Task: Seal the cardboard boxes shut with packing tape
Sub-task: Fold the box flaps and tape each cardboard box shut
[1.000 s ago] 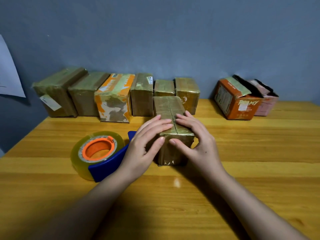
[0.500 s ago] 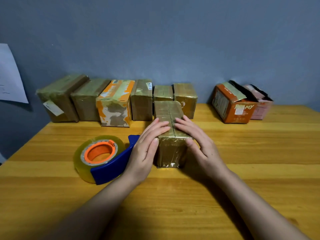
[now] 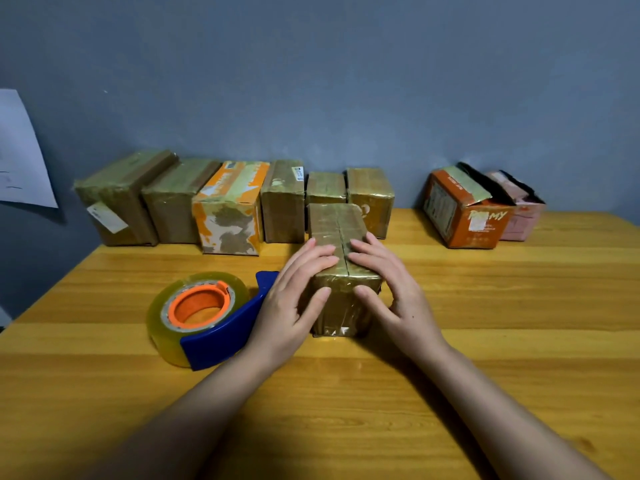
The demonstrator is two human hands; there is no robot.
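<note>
Both hands on the taped box, mid-desk.
I see my left hand [image 3: 294, 299] and right hand [image 3: 391, 292] laid with straight fingers on top of the taped box [image 3: 341, 271], thumbs on its near face, gripping nothing. Tape dispenser [image 3: 207, 317], blue with orange core, sits just left, touching my left hand. Row of taped boxes [image 3: 228, 206] along the wall; orange box [image 3: 464, 213] at right reads "MY", the rest illegible. Wooden desk [image 3: 502, 306].
</note>
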